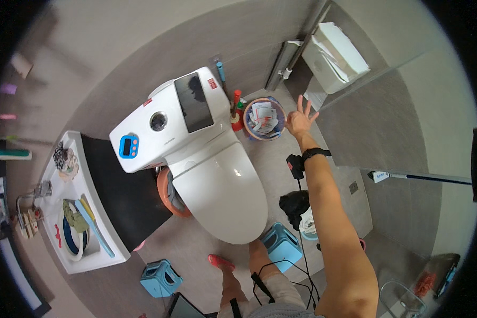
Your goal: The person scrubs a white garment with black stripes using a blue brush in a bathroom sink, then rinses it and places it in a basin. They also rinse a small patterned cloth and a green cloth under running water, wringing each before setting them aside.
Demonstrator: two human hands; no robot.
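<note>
My right hand [300, 122] reaches out at the end of my stretched arm, to the right edge of a round wastebasket [254, 135]. Thumb and forefinger pinch together at its rim, while the other fingers fan out. A dark liner lines the wastebasket, and crumpled white paper [263, 117] fills it. A black band [316, 152] circles my right wrist. My left hand is out of view. Left of the wastebasket stands a white toilet [222, 191] with its lid down.
A red-handled plunger [236, 108] and a blue-handled brush [221, 71] stand between toilet and wastebasket. Blue stools [282, 246] and a black bag [294, 205] sit on the floor. At left is a washbasin [116, 258]; a glass panel and white carton [331, 58] are upper right.
</note>
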